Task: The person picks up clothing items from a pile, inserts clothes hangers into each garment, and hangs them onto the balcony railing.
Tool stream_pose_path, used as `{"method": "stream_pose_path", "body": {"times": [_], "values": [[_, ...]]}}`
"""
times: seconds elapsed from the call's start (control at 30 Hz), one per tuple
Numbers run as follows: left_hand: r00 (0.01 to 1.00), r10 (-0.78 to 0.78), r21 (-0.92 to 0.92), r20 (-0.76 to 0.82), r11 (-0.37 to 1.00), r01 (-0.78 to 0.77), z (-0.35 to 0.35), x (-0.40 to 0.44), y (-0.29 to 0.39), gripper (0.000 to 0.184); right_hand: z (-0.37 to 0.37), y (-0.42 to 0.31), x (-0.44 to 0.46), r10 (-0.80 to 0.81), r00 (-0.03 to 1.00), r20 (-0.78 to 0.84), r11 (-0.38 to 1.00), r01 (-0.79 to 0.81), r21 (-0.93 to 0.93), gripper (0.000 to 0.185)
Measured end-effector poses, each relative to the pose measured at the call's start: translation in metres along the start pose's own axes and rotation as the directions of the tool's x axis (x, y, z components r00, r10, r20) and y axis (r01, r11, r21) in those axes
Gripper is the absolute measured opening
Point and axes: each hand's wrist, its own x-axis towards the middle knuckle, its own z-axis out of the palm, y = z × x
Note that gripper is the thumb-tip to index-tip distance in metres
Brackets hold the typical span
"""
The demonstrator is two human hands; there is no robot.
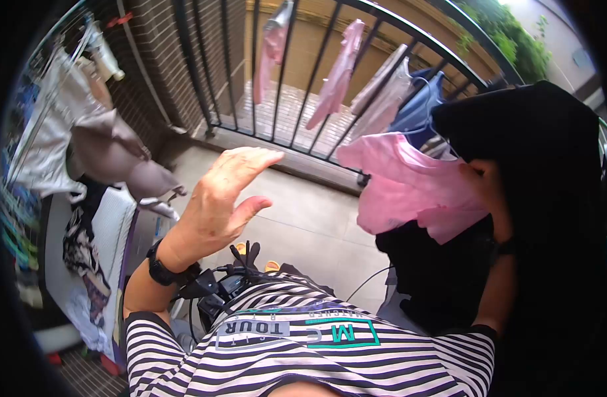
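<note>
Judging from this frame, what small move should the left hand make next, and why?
Probably reach across to the pink shirt: the left hand is raised, open and empty, while only the right hand has its fingers on the shirt's edge.

We hold our left arm [143, 294] bent at the elbow and raised in front, the left hand [217, 198] lifted with its back turned toward us, its fingers [244, 161] close together and reaching inward to the right, the thumb [252, 210] spread apart below them. Our right arm [499, 291] stretches forward on the other side, the right hand [487, 182] well apart from the left, its fingers bent in a pinch, though shadow makes their exact setting hard to read.
</note>
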Motion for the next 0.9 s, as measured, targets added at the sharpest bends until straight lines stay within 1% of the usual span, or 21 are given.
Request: {"method": "stream_pose_path", "body": {"times": [0.03, 0.07, 0.13, 0.17, 0.2, 0.23, 0.3, 0.33, 0.37, 0.43, 0.47, 0.5, 0.57, 0.63, 0.67, 0.7, 0.77, 0.83, 0.9], "values": [[1.0, -0.004, -0.023, 0.015, 1.0, 0.005, 0.001, 0.007, -0.006, 0.052, -0.015, 0.009, -0.001, 0.085, 0.996, -0.027, 0.995, -0.086, -0.049, 0.029], [1.0, -0.027, -0.05, 0.009, 0.998, 0.027, 0.0, 0.013, -0.011, 0.046, -0.031, 0.02, -0.001, 0.152, 0.988, -0.018, 0.984, -0.153, -0.091, 0.029], [0.998, -0.055, -0.099, 0.04, 0.993, 0.058, 0.001, 0.019, -0.025, 0.042, -0.064, 0.056, -0.013, 0.298, 0.954, -0.02, 0.94, -0.297, -0.169, 0.029], [0.996, -0.067, -0.124, 0.058, 0.99, 0.073, 0.0, 0.022, -0.035, 0.04, -0.072, 0.078, -0.022, 0.222, 0.96, -0.171, 0.939, -0.258, -0.228, 0.029], [0.993, -0.092, -0.172, 0.078, 0.98, 0.104, -0.001, 0.024, -0.045, 0.038, -0.073, 0.104, -0.035, 0.133, 0.94, -0.314, 0.928, -0.23, -0.295, 0.03], [0.989, -0.112, -0.218, 0.098, 0.967, 0.131, -0.002, 0.027, -0.055, 0.036, -0.079, 0.127, -0.05, 0.029, 0.896, -0.442, 0.904, -0.213, -0.371, 0.031], [0.984, -0.147, -0.28, 0.105, 0.945, 0.171, 0.002, 0.032, -0.076, 0.033, -0.111, 0.167, -0.069, 0.172, 0.929, -0.326, 0.748, -0.339, -0.571, 0.037], [0.979, -0.17, -0.279, 0.109, 0.94, 0.195, 0.006, 0.036, -0.089, 0.032, -0.126, 0.186, -0.075, 0.251, 0.93, -0.267, 0.651, -0.366, -0.665, 0.041], [0.974, -0.196, -0.278, 0.113, 0.935, 0.221, 0.008, 0.039, -0.099, 0.032, -0.136, 0.197, -0.085, 0.339, 0.898, -0.279, 0.56, -0.432, -0.707, 0.04], [0.969, -0.221, -0.313, 0.114, 0.917, 0.246, 0.011, 0.047, -0.116, 0.031, -0.139, 0.214, -0.102, 0.494, 0.759, -0.425, 0.368, -0.625, -0.688, 0.04], [0.968, -0.227, -0.312, 0.103, 0.917, 0.248, 0.013, 0.049, -0.124, 0.03, -0.141, 0.221, -0.109, 0.539, 0.67, -0.511, 0.281, -0.715, -0.64, 0.04], [0.958, -0.264, -0.36, 0.115, 0.888, 0.287, 0.016, 0.053, -0.129, 0.028, -0.143, 0.229, -0.115, 0.572, 0.577, -0.583, 0.197, -0.787, -0.585, 0.039], [0.951, -0.272, -0.356, 0.144, 0.883, 0.306, 0.021, 0.058, -0.14, 0.027, -0.146, 0.245, -0.122, 0.6, 0.43, -0.675, 0.09, -0.874, -0.477, 0.039], [0.94, -0.299, -0.35, 0.161, 0.874, 0.338, 0.029, 0.065, -0.145, 0.027, -0.152, 0.258, -0.125, 0.607, 0.32, -0.727, 0.021, -0.921, -0.388, 0.039], [0.939, -0.299, -0.354, 0.169, 0.871, 0.341, 0.032, 0.066, -0.151, 0.026, -0.154, 0.267, -0.125, 0.605, 0.276, -0.747, -0.002, -0.937, -0.348, 0.039], [0.926, -0.335, -0.354, 0.174, 0.856, 0.376, 0.036, 0.069, -0.152, 0.026, -0.153, 0.274, -0.126, 0.603, 0.242, -0.76, -0.014, -0.95, -0.313, 0.039], [0.9, -0.394, -0.356, 0.186, 0.827, 0.435, 0.046, 0.075, -0.155, 0.026, -0.153, 0.297, -0.117, 0.586, 0.2, -0.785, -0.012, -0.967, -0.255, 0.038], [0.869, -0.46, -0.381, 0.185, 0.781, 0.495, 0.062, 0.077, -0.16, 0.025, -0.147, 0.322, -0.105, 0.543, 0.203, -0.815, 0.054, -0.977, -0.208, 0.038], [0.857, -0.465, -0.347, 0.223, 0.783, 0.516, 0.076, 0.079, -0.168, 0.026, -0.136, 0.341, -0.091, 0.494, 0.217, -0.842, 0.137, -0.976, -0.171, 0.037]]}}
